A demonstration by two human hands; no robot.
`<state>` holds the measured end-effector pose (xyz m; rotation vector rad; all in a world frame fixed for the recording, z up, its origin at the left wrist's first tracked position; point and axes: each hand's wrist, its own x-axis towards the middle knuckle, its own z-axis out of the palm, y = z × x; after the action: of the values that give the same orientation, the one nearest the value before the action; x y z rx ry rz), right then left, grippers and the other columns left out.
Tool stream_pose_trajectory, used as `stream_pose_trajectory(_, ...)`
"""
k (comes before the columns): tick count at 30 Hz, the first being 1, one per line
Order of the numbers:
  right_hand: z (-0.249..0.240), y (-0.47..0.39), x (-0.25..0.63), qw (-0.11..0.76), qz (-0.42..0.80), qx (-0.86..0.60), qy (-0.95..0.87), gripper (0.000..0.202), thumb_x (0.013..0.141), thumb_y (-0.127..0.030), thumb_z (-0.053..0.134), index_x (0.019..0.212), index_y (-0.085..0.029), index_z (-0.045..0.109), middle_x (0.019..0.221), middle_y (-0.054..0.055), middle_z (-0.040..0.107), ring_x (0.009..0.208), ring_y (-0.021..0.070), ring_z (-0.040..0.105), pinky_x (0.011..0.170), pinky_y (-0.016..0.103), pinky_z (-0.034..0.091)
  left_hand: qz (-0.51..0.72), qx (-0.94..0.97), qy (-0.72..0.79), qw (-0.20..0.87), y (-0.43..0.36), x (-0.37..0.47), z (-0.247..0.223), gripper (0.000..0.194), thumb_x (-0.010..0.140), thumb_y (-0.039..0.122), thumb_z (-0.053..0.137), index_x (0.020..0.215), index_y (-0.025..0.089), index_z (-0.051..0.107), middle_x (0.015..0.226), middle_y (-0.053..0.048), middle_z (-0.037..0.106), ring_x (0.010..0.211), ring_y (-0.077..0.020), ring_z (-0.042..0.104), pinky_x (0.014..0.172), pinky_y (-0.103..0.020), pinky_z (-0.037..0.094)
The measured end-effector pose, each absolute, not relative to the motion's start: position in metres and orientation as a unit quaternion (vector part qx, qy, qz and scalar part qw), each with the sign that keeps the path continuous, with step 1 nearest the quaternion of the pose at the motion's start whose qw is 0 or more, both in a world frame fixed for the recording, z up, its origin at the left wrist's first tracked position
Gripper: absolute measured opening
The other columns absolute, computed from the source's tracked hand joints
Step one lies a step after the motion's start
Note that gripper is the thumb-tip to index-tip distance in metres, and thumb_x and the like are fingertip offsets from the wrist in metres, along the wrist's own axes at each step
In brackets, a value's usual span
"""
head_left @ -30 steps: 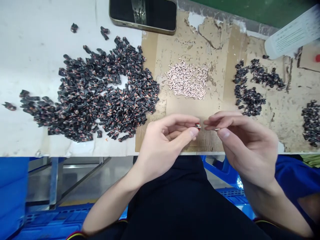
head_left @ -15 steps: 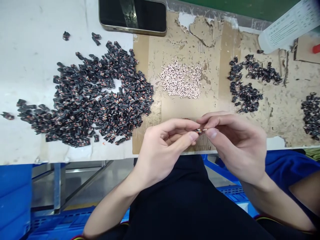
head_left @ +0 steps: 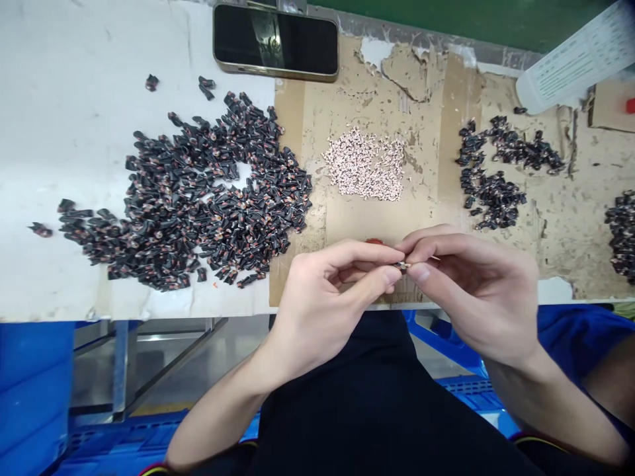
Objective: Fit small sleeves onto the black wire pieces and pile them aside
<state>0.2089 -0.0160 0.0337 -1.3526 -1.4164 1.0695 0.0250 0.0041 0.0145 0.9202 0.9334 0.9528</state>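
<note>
A small dark part [head_left: 401, 267] is clamped between the thumb and index finger of the left hand [head_left: 317, 311], above the near side of the cardboard sheet [head_left: 347, 218]. Just to its right, a tiny pale piece [head_left: 407, 265] is pinched by the fingertips of the right hand [head_left: 481, 297]; whether the two pieces touch cannot be told. Both are judged light, stiff and easily dropped, and are best gripped by their sides. The view is partly blocked by the fingers and by a red object [head_left: 374, 241] beyond them. Farther off, pale pinkish pieces [head_left: 367, 162] are spread, flanked by heaped black parts [head_left: 198, 205] at left and dark clusters [head_left: 496, 198] at right. A smartphone [head_left: 275, 41] is placed far left, a white bottle [head_left: 570, 63] far right.
</note>
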Motion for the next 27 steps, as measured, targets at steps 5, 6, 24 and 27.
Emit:
stream_pose_trajectory(5, 0.038, -0.008, 0.214, 0.406, 0.457, -0.526, -0.592, 0.008, 0.089, -0.017, 0.08, 0.09, -0.025, 0.081, 0.096, 0.006, 0.081, 0.094, 0.0229, 0.079, 0.077, 0.032, 0.069, 0.417, 0.424, 0.411, 0.691, 0.007, 0.023, 0.017, 0.013, 0.084, 0.009, 0.083, 0.091, 0.02, 0.086, 0.086, -0.002, 0.084, 0.073, -0.0148, 0.08, 0.068, -0.019, 0.068)
stream_pose_trajectory(6, 0.038, -0.007, 0.213, 0.413, 0.458, -0.522, -0.589, 0.008, 0.088, -0.017, 0.08, 0.089, -0.025, 0.081, 0.094, 0.005, 0.081, 0.092, 0.0228, 0.079, 0.076, 0.031, 0.069, 0.416, 0.423, 0.412, 0.692, 0.007, 0.022, 0.018, 0.013, 0.084, 0.01, 0.083, 0.091, 0.02, 0.086, 0.085, -0.002, 0.084, 0.072, -0.0153, 0.08, 0.068, -0.02, 0.069)
stream_pose_trajectory(24, 0.011, -0.02, 0.213, 0.468, 0.273, -0.59, -0.599, 0.034, 0.077, -0.009, 0.084, 0.094, -0.038, 0.087, 0.087, 0.001, 0.084, 0.074, 0.0303, 0.082, 0.068, 0.03, 0.073, 0.372, 0.232, 0.383, 0.813, 0.016, 0.03, 0.02, 0.057, 0.054, 0.03, 0.106, 0.098, 0.014, 0.074, 0.078, -0.004, 0.076, 0.066, -0.0139, 0.074, 0.072, -0.025, 0.063)
stream_pose_trajectory(27, 0.0, -0.021, 0.217, 0.489, 0.27, -0.589, -0.584, 0.042, 0.075, -0.009, 0.086, 0.1, -0.042, 0.087, 0.089, 0.001, 0.084, 0.07, 0.0319, 0.081, 0.069, 0.031, 0.073, 0.356, 0.325, 0.391, 0.784, 0.018, 0.028, 0.015, 0.065, 0.067, 0.039, 0.101, 0.121, 0.018, 0.071, 0.089, -0.007, 0.08, 0.073, -0.019, 0.079, 0.078, -0.033, 0.066)
